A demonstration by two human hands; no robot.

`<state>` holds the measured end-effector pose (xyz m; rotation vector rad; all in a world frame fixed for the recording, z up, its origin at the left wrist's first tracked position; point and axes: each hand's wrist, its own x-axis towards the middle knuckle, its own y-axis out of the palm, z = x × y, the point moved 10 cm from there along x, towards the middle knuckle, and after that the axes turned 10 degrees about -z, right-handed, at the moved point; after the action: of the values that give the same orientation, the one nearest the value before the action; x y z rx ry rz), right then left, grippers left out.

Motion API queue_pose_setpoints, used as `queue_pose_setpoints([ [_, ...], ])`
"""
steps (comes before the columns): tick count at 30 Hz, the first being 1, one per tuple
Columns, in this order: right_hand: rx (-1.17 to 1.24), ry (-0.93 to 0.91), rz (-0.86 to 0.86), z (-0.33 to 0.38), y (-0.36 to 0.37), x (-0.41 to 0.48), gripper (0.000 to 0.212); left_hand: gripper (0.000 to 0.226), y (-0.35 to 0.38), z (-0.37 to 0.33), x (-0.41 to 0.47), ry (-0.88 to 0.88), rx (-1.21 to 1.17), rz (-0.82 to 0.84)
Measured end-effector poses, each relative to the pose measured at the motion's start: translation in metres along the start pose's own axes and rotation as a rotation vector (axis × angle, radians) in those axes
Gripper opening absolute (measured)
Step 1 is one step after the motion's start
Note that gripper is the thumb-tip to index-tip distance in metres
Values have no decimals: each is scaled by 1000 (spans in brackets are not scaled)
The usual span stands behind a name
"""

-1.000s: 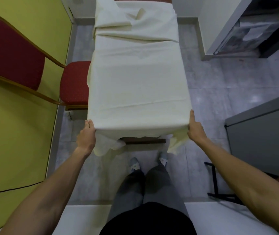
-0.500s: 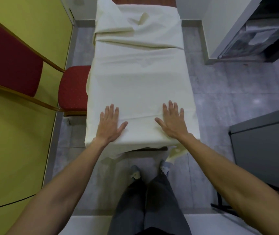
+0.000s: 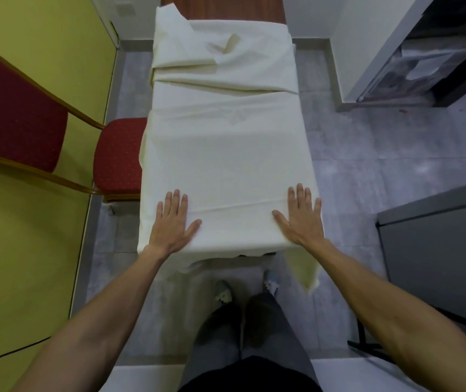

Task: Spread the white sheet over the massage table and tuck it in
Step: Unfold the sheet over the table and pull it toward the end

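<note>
The white sheet (image 3: 226,154) covers the narrow massage table, whose brown top (image 3: 223,7) shows only at the far end. Near that end the cloth lies folded back in a loose bunch. My left hand (image 3: 172,222) presses flat on the sheet at the near left corner, fingers straight. My right hand (image 3: 301,219) lies flat at the near right corner, close to the table's side edge. A loose corner of the sheet (image 3: 305,270) hangs below the near right edge.
A red padded chair (image 3: 118,159) stands against the table's left side by the yellow wall (image 3: 28,250). A grey cabinet (image 3: 438,250) is at the right, with a white unit (image 3: 367,46) at the far right. My feet stand on the grey tiled floor (image 3: 367,154).
A second ago both hands held the sheet's near corners at the table's sides. They came up onto the top, then slid apart toward the two near corners.
</note>
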<state>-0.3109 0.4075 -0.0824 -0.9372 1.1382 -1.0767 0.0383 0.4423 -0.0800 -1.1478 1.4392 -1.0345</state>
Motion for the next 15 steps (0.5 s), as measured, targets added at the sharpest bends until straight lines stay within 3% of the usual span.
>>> queue_pose_setpoints([
  [8, 61, 43, 27, -25, -38, 2, 88, 86, -23, -66, 7, -38, -50, 21],
  [15, 62, -27, 71, -78, -55, 36, 87, 86, -36, -131, 33, -112, -65, -36],
])
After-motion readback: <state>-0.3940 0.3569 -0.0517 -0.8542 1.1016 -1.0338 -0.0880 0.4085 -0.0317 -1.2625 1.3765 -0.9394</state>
